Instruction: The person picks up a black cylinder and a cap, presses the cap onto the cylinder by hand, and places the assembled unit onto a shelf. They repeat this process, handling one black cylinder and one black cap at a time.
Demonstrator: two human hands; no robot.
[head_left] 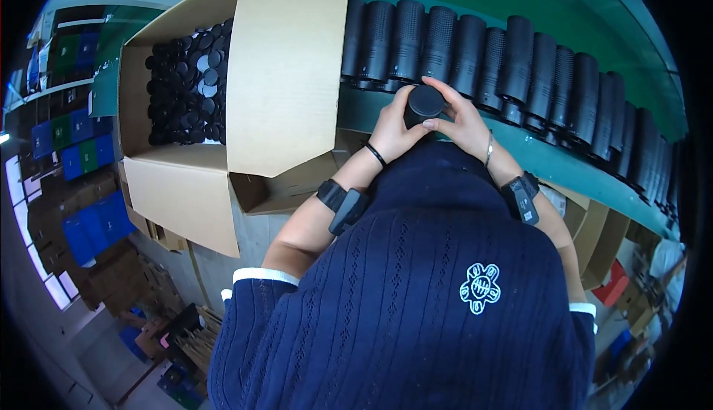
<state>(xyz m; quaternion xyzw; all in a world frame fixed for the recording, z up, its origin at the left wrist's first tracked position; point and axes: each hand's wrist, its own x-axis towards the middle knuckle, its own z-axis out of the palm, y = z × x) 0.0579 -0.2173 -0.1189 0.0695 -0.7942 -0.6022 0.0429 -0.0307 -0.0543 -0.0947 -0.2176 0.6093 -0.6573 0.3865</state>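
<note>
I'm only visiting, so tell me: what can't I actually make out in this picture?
All in the head view:
Black cylinder: its base, hidden by its own top, the left hand and the right hand.
Carton: most of its floor, covered by heaped black discs.
Black tubes, right end: too crowded and dark to count.
Behind the raised carton flap: blocked by it.

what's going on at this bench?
A person is gripping a black cylinder in both hands, left hand and right hand on opposite sides, its round top facing the camera. An open cardboard box of small discs, mostly black, is on the person's left. A long line of black tubes runs along the green table, ahead and to the right.
</note>
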